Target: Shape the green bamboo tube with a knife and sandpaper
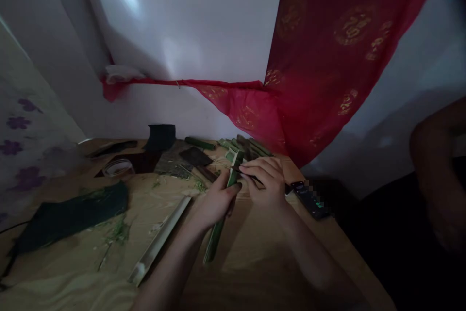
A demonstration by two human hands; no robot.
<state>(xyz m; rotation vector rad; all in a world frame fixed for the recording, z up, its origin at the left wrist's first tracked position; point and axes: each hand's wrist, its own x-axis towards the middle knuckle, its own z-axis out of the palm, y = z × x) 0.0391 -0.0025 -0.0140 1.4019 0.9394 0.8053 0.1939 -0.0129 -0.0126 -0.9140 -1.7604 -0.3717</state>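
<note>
My left hand (217, 199) is wrapped round a long green bamboo piece (215, 240), which tilts with its upper end away from me. A pale cut face shows near that upper end. My right hand (267, 182) pinches a thin dark tool (257, 182), its tip at the bamboo just above my left hand. Whether the tool is a knife I cannot tell, as the fingers cover much of it. Behind my hands lie several more green bamboo pieces (258, 147). Left of my left forearm rests a split bamboo strip (160, 242), pale side up.
Green shavings (118, 231) lie on the wooden table (251, 262). A dark cloth (76, 214) is at the left, with a tape roll (118, 168) behind it. A phone (311, 200) lies near the right edge. Red fabric (309, 92) hangs behind. Another person's arm (437, 170) is at the right.
</note>
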